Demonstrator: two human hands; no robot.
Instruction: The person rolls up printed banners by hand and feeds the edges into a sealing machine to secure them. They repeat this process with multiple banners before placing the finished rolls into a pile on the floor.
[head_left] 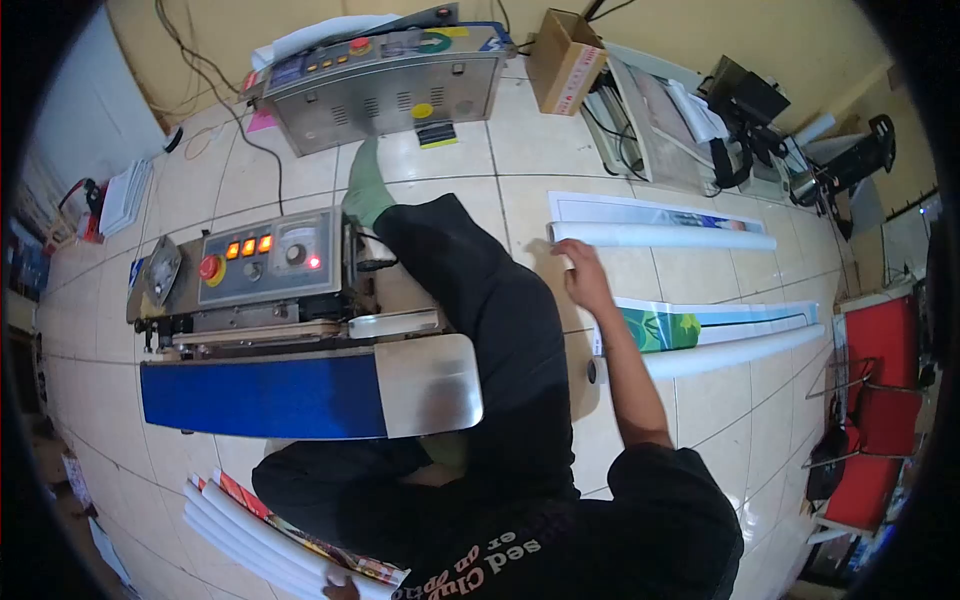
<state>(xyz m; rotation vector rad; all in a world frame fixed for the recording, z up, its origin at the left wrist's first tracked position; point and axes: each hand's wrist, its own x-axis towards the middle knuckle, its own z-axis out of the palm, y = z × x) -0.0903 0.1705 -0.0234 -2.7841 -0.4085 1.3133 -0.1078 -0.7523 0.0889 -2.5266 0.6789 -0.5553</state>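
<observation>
My right hand (580,272) reaches over the floor with its fingers apart, fingertips close to the left end of a white rolled banner (665,236). Below that forearm lies a second banner roll (740,349), with a green printed part (668,330) showing. At the bottom edge my left hand (341,588) is mostly cut off, its fingertips over several rolled banners (255,540) with red print. Between my legs and the left side stands a band sealer (275,265) with lit orange switches, a red knob and a blue conveyor belt (260,395).
A second steel machine (385,100) stands by the back wall, beside a cardboard box (566,62). Cables (270,155) run across the tiled floor. At the right are a black device (845,170) and a red chair (882,410). Stacked white sheets (126,200) lie at the left.
</observation>
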